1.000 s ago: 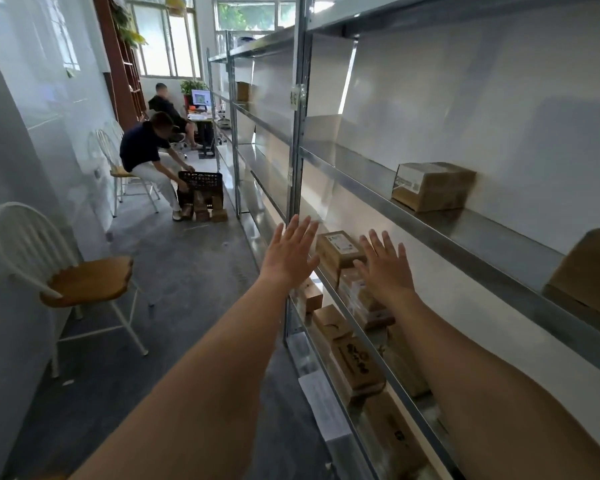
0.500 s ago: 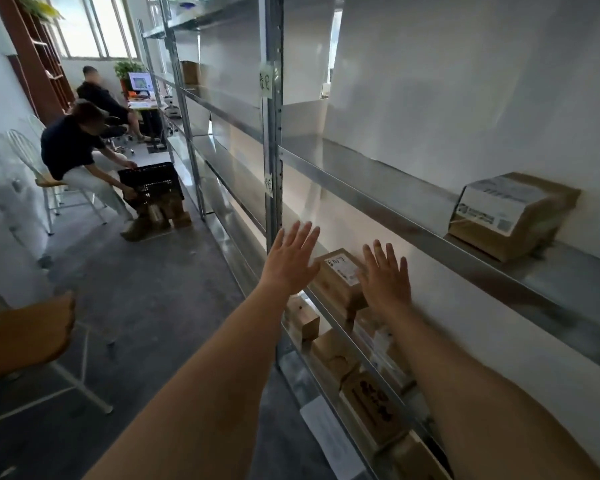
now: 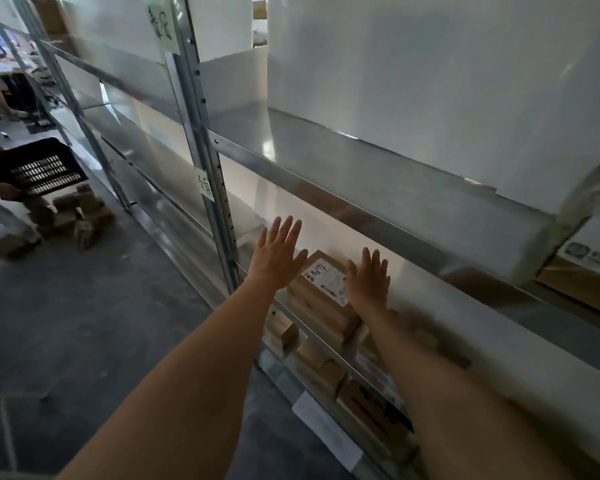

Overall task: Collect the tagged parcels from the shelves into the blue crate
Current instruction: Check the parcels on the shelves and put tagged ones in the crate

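Brown cardboard parcel with white handwritten tag (image 3: pixel 321 289) sits on the metal shelf (image 3: pixel 378 220) between both flat, empty hands, left hand (image 3: pixel 278 259) and right hand (image 3: pixel 368 282) about equally near, long axis running toward the viewer.

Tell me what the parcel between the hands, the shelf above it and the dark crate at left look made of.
Parcel: brown corrugated cardboard, matte, with a white paper label bearing handwriting.
Shelf: likely galvanised or plain steel sheet, grey with a soft sheen and reflections; perforated upright beside it.
Dark crate: probably moulded plastic, judging by its slotted wall.
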{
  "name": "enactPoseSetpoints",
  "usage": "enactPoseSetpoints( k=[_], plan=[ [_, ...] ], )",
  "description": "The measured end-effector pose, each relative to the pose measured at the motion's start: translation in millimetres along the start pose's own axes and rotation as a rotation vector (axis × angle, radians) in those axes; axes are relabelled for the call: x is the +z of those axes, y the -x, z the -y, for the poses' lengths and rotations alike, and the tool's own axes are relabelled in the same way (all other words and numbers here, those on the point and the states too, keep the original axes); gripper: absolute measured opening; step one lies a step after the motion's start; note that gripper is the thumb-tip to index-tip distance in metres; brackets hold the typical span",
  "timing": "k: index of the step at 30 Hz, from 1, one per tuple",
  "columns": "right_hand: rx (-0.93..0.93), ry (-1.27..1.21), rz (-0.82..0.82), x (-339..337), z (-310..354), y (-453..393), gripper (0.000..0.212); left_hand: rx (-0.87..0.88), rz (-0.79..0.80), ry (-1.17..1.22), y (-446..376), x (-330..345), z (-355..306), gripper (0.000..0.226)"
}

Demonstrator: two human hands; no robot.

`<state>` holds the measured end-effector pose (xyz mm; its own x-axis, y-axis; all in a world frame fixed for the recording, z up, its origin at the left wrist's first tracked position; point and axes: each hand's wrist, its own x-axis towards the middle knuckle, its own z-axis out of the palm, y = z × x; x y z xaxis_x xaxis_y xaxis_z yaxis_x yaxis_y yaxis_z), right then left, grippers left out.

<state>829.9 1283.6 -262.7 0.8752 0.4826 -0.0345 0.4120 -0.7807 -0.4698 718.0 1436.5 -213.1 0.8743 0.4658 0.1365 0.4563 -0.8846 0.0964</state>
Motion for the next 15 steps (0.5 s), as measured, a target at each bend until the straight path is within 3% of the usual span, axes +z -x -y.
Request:
enactPoseSetpoints(
  k=[4,8,12,15],
  plan=[
    [0.279,-0.172,-0.016,25.6,1.4,-0.7,0.061,0.026,0.134,0.087,-33.4,37.2,16.5,0.074],
    [0.488,-0.461,-0.141,40.8,2.3,-4.9,0.063,0.066,0.438,0.114,-69.5,90.7,31.5,0.079],
    [0.700,-0.580,-0.260,61.5,8.6,0.2,0.063,-0.170,0.551,0.607,-83.2,121.5,25.8,0.069],
    [0.766,-0.695,-0.296,75.9,11.1,9.6,0.056,-0.174,0.640,0.834,-81.8,127.6,26.3,0.047]
  ],
)
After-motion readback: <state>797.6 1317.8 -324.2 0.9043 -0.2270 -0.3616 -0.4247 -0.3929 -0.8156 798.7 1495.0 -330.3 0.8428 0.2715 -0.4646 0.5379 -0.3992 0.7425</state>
